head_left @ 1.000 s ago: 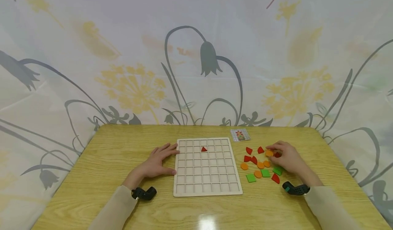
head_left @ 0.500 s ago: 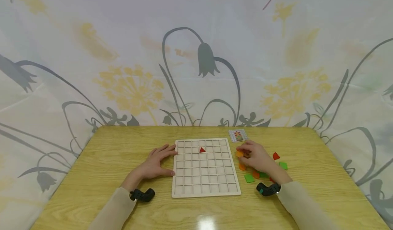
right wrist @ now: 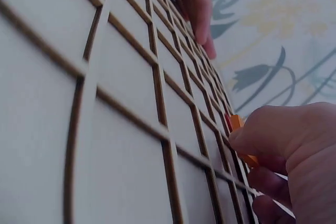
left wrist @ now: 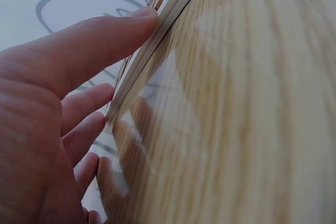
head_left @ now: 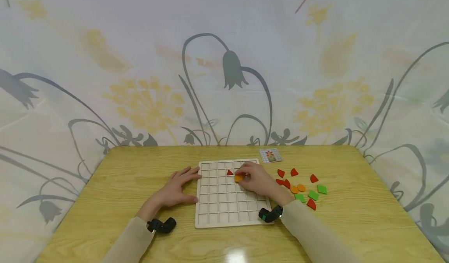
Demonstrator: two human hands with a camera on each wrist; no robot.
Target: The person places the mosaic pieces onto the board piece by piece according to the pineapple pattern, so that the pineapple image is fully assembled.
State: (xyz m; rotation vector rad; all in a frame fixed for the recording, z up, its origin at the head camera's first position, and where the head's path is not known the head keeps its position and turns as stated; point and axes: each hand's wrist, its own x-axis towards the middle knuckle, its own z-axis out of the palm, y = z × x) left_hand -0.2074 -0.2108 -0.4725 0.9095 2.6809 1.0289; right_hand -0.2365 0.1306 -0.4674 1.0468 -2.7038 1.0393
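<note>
A pale square grid board (head_left: 214, 217) lies on the table, with a red triangular tile (head_left: 229, 172) in one of its upper cells. Over the board, just right of that tile, my right hand (head_left: 257, 179) pinches an orange tile (head_left: 238, 178) between thumb and fingers. The right wrist view shows the orange tile (right wrist: 248, 159) close over the far cells, partly covered by the thumb. At the board's left edge rests my left hand (head_left: 172, 191), its fingers spread and fairly straight. Its thumb (left wrist: 113, 43) lies against the board's side.
Right of the board lie loose pieces: red quarter-round tiles (head_left: 313, 178), orange discs (head_left: 301, 187) and green tiles (head_left: 322, 189). A small picture card (head_left: 270, 155) with a flower pattern on a grid lies beyond the board's top right corner. A patterned cloth hangs behind the table (head_left: 147, 157).
My right hand has moved left from the loose pieces to over the board, carrying the orange tile. The left hand has stayed at the board's edge.
</note>
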